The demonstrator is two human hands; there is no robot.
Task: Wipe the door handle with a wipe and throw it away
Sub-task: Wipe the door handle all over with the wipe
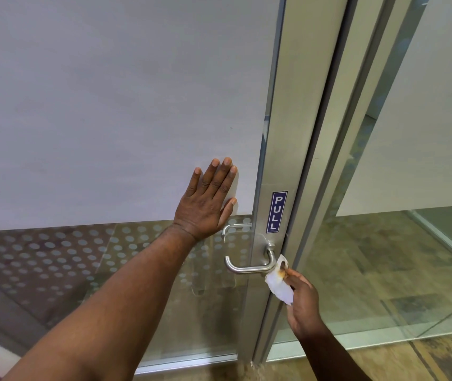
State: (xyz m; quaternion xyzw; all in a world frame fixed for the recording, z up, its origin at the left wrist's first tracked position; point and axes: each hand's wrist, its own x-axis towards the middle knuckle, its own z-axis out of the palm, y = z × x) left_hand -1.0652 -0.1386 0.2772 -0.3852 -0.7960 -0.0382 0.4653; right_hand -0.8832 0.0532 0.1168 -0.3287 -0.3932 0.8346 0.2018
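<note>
Head | right hand [303, 301] grip pinches wipe [278, 284] at handle [249, 266] | left hand [207, 202] flat, empty

i see open air below and left of the door handle [249, 264] in front of the glass. right end of the lever blocked by the right hand [303, 301] pinching the wipe [277, 281] against it. left hand [208, 200] lies flat on the door panel [109, 105] above, clear of the lever.
</note>
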